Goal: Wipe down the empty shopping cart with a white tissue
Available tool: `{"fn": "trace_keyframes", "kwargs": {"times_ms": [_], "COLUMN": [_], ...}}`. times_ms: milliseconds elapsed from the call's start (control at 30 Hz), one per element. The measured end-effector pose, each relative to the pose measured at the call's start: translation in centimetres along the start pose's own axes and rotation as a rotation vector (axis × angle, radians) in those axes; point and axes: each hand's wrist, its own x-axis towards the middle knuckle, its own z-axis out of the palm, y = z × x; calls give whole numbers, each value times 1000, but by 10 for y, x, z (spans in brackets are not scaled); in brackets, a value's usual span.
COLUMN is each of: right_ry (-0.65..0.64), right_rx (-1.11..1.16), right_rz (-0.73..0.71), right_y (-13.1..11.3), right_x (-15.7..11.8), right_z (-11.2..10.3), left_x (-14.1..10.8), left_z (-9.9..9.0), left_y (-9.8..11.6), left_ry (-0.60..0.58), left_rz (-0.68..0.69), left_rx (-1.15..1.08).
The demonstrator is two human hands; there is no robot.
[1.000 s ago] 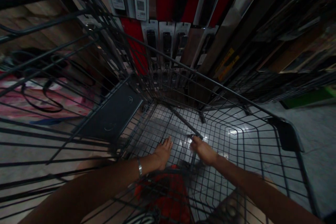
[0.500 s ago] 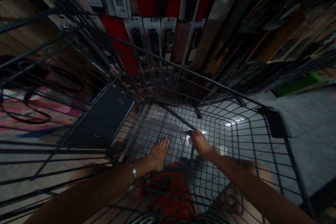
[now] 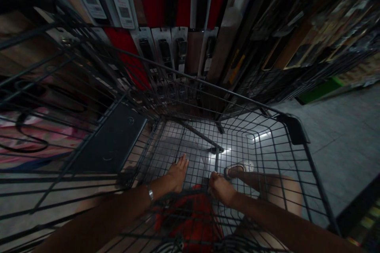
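Note:
Both arms reach down into a dark wire shopping cart [image 3: 237, 91]. My left hand [image 3: 178, 172] lies with its fingers stretched out on the wire bottom and holds nothing; a silvery band [image 3: 150, 193] is around that wrist. To its right, my right hand [image 3: 219, 186] is closed near a dark bar under the mesh. Whatever its fingers hold, if anything, is too dark to make out. Something red [image 3: 190, 215] shows through the wires below the hands.
Packaged goods [image 3: 164, 49] hang on a rack beyond the cart. A dark flat panel [image 3: 111, 138] is at the cart's left. Pink and white fabric [image 3: 38, 126] lies farther left. My foot in a light shoe [image 3: 239, 168] stands on pale floor [image 3: 329, 126].
My right hand has moved down the picture, towards me, away from the bar's far joint. My left hand has hardly moved. The view has shifted, so the rack and cart rim appear farther left.

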Motion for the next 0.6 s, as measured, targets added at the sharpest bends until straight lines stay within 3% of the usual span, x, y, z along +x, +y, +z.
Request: {"fn": "trace_keyframes", "kwargs": {"times_ms": [100, 167, 267, 400, 500, 600], "right_ry": [-101, -101, 89, 234, 280, 319], "right_rx": [14, 30, 22, -96, -189, -214], "right_rz": [-80, -69, 107, 301, 378, 417], "right_y": [0, 4, 17, 48, 73, 89], "right_x": [-3, 1, 14, 30, 36, 41], "right_z": [-13, -31, -67, -106, -119, -118], "left_x": [-2, -2, -1, 8, 17, 25], "left_z": [-12, -22, -39, -51, -51, -46], "left_y": [1, 4, 16, 33, 40, 41], "left_ry": [-21, 27, 180, 242, 236, 210], "left_rz": [-4, -14, -54, 23, 97, 107], "left_rx": [-11, 7, -5, -100, -183, -200]}}
